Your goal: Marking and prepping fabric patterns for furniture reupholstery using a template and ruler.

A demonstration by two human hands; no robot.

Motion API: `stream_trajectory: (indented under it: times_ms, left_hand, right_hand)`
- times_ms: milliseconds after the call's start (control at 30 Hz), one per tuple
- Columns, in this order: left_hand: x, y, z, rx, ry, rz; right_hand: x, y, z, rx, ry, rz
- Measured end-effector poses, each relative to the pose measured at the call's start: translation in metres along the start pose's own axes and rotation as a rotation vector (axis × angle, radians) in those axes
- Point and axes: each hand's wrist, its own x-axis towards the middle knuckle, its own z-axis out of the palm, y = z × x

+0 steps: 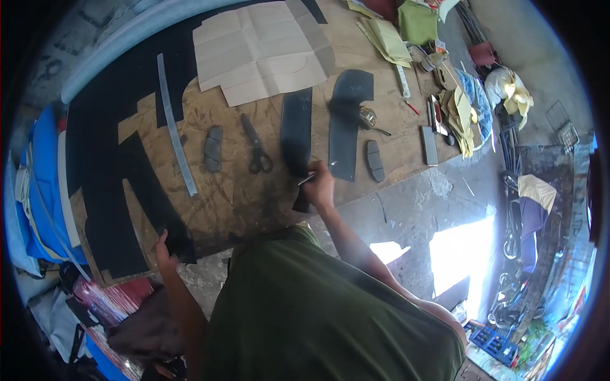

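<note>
My right hand (319,185) is closed round a slim silvery pen (306,180), over the lower end of a long black cut piece (296,130). Beside that piece lies a second black piece (344,127) with a hooked top. At the table's near edge, my left hand (166,255) grips the end of a large black sheet (114,222), thumb raised along its edge; the other fingers are mostly hidden. Black-handled scissors (257,149) lie left of the long piece. Two small dark curved pieces, one on the left (213,149) and one on the right (375,160), flank them.
A metal ruler (173,120) crosses the wooden table (222,203). Creased paper patterns (260,47) cover its far side. A tape measure (367,117), a grey block (429,146) and yellowish papers (384,41) lie toward the right. Blue bundles (44,184) stand left.
</note>
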Motion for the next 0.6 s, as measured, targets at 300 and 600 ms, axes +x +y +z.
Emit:
stream_trajectory:
  times_ms: [300, 600]
  left_hand:
    - [-0.004, -0.001, 0.002, 0.145, 0.02, 0.072]
    - [0.014, -0.039, -0.041, 0.548, -0.113, 0.756]
  right_hand:
    - [0.051, 0.043, -0.066, -0.223, 0.274, -0.006]
    - [0.063, 0.058, -0.042, -0.452, 0.471, -0.102]
